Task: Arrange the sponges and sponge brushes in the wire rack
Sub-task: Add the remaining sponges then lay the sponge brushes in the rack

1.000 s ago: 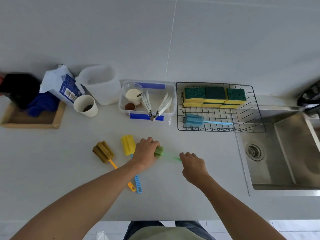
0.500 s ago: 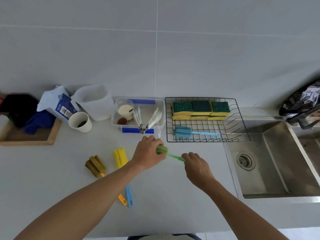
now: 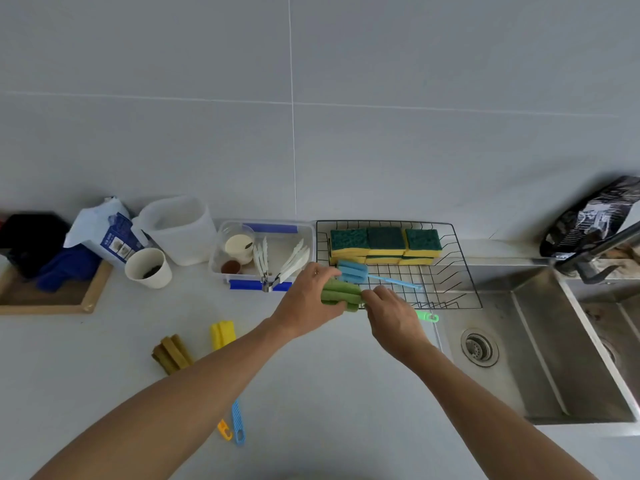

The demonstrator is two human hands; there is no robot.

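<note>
Both hands grip the green sponge brush (image 3: 341,296) — left hand (image 3: 308,303) clamped on foam, right hand (image 3: 393,315) on handle

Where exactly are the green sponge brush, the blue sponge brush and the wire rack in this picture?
green sponge brush (image 3: 341,295), head view, on its green foam head between the two hands.
blue sponge brush (image 3: 352,270), head view, on its blue foam head inside the rack.
wire rack (image 3: 464,271), head view, on its right side wire.
</note>
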